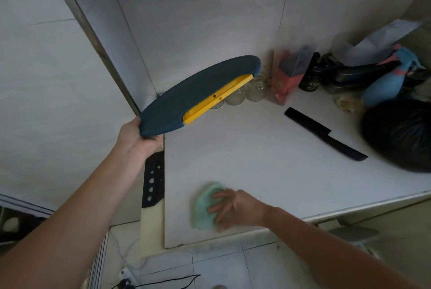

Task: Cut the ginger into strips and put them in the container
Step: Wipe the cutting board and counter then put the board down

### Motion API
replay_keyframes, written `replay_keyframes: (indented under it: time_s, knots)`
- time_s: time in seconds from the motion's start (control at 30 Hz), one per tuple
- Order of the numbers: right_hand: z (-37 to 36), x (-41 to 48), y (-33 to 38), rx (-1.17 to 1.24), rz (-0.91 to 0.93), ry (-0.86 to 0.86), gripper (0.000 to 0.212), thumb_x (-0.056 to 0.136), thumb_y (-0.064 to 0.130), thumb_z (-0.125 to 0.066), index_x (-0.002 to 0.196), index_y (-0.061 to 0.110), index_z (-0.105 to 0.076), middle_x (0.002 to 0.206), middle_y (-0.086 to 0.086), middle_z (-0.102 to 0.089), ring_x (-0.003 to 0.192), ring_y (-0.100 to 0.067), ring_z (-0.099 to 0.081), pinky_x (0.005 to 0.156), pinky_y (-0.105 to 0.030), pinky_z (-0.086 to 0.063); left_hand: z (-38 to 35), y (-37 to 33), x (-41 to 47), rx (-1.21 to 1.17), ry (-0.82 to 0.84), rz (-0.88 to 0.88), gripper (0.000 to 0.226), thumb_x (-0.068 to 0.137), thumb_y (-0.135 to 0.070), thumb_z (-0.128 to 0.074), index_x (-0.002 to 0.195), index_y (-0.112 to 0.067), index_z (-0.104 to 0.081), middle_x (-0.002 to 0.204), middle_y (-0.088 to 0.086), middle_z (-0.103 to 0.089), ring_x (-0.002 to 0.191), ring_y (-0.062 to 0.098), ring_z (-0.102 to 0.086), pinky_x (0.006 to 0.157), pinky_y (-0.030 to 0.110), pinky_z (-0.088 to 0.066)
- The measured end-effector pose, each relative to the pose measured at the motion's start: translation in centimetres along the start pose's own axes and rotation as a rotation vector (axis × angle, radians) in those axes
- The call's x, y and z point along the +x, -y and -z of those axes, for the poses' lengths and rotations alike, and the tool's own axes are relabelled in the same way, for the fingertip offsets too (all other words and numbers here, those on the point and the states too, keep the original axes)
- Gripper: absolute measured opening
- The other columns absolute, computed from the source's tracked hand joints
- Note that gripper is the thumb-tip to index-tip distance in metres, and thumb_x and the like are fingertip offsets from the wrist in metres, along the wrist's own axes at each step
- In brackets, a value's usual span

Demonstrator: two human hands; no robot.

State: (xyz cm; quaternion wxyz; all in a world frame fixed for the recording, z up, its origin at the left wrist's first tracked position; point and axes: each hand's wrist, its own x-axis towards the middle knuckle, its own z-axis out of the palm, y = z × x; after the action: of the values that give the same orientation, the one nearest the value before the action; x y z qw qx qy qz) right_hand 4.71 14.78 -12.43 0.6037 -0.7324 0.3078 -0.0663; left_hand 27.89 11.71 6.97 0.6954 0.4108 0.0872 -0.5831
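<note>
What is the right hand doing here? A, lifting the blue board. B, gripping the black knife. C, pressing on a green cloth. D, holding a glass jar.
C: the right hand lies with fingers spread on the green cloth, the black knife lies apart on the counter, and the left hand holds the blue board.

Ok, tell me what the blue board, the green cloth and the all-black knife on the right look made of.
Board: likely plastic, matte dark blue with a smooth yellow insert. Cloth: soft, fuzzy textile, crumpled; perhaps microfibre. Knife: uniformly matte black; coated steel or ceramic, cannot tell.
</note>
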Motion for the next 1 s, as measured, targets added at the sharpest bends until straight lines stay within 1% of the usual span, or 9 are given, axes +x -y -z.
replay_keyframes:
  time_s: [0.17, 0.27, 0.33, 0.43, 0.5, 0.57, 0.67, 0.83, 1.0]
  knots:
    - [1.6, -7.6, -4.0, -0.199, 0.032, -0.241, 0.027, 0.072, 0.037, -0.079, 0.087, 0.014, -0.077, 0.102, 0.027, -0.067, 0.126, 0.005, -0.044, 0.111, -0.024, -0.032, 0.9, 0.4, 0.2, 0.057, 0.025, -0.012, 0.019, 0.099, -0.015, -0.040, 0.092, -0.009, -0.055, 0.071, 0.011, -0.069, 0.059, 0.025, -0.070, 0.039, 0.026, -0.050]
    - [3.4, -11.5, -4.2, -0.134, 0.033, -0.463, 0.030, 0.075, 0.043, -0.075, 0.083, 0.014, -0.077, 0.098, 0.009, -0.074, 0.109, -0.004, -0.062, 0.104, -0.031, -0.044, 1.5, 0.5, 0.7, 0.084, 0.024, -0.004, 0.019, 0.099, -0.015, -0.039, 0.093, -0.010, -0.056, 0.085, 0.009, -0.067, 0.076, 0.023, -0.069, 0.045, 0.028, -0.053]
    - [4.7, -13.2, -3.9, -0.063, -0.120, -0.533, 0.006, 0.072, 0.021, -0.080, 0.076, 0.018, -0.077, 0.095, 0.003, -0.075, 0.096, 0.002, -0.066, 0.099, -0.031, -0.048, 1.8, 0.6, 0.7, 0.070, 0.030, -0.003, 0.019, 0.099, -0.014, -0.039, 0.092, -0.009, -0.056, 0.080, 0.009, -0.068, 0.071, 0.023, -0.069, 0.045, 0.028, -0.053]
    - [4.6, -12.8, -1.7, -0.034, -0.144, -0.868, 0.024, 0.075, 0.008, -0.076, 0.080, 0.031, -0.073, 0.100, 0.010, -0.071, 0.101, 0.006, -0.063, 0.103, -0.021, -0.043, 2.2, 0.8, 0.7, 0.073, 0.026, -0.006, 0.019, 0.099, -0.015, -0.039, 0.093, -0.009, -0.057, 0.077, 0.008, -0.069, 0.067, 0.022, -0.070, 0.044, 0.026, -0.052]
    - [2.7, -10.0, 1.0, -0.064, 0.001, -1.022, 0.018, 0.076, 0.007, -0.075, 0.087, 0.022, -0.076, 0.103, 0.008, -0.069, 0.108, -0.004, -0.062, 0.103, -0.017, -0.041, 2.7, 1.0, 1.0, 0.099, 0.015, -0.012, 0.019, 0.099, -0.016, -0.039, 0.095, -0.011, -0.057, 0.087, 0.007, -0.068, 0.077, 0.021, -0.069, 0.045, 0.026, -0.053]
    - [-0.2, -6.2, 2.3, -0.214, 0.089, -1.005, 0.023, 0.079, 0.006, -0.074, 0.100, 0.016, -0.075, 0.109, 0.002, -0.069, 0.107, -0.014, -0.064, 0.098, -0.022, -0.046, 3.2, 1.2, 1.3, 0.114, 0.021, -0.012, 0.018, 0.099, -0.016, -0.040, 0.097, -0.013, -0.058, 0.087, 0.006, -0.069, 0.076, 0.021, -0.069, 0.046, 0.026, -0.054]
    - [-5.4, -1.8, 2.3, -0.520, 0.016, -0.616, 0.049, 0.085, 0.016, -0.050, 0.133, 0.023, -0.055, 0.137, -0.011, -0.053, 0.122, -0.029, -0.052, 0.108, -0.040, -0.039, 3.9, 1.4, 1.8, 0.189, 0.055, -0.025, 0.022, 0.099, -0.020, -0.040, 0.110, -0.018, -0.059, 0.089, 0.004, -0.072, 0.075, 0.021, -0.071, 0.051, 0.031, -0.057]
    - [-7.9, -0.4, 0.4, -0.799, -0.218, -0.461, 0.053, 0.102, 0.042, -0.008, 0.134, 0.040, -0.049, 0.141, 0.005, -0.051, 0.122, -0.017, -0.055, 0.104, -0.048, -0.036, 5.1, 2.0, 2.3, 0.269, 0.100, -0.025, 0.033, 0.101, -0.028, -0.034, 0.126, -0.024, -0.056, 0.114, 0.004, -0.068, 0.099, 0.025, -0.065, 0.061, 0.040, -0.059]
    - [-3.2, -3.9, -1.4, -0.754, -0.403, -0.632, 0.066, 0.084, 0.055, 0.021, 0.147, 0.044, 0.002, 0.159, 0.010, 0.005, 0.148, -0.018, -0.001, 0.112, -0.038, 0.016, 5.2, 3.2, 2.4, 0.272, 0.094, -0.005, 0.032, 0.101, -0.029, -0.035, 0.125, -0.022, -0.055, 0.112, 0.005, -0.068, 0.099, 0.025, -0.065, 0.061, 0.041, -0.059]
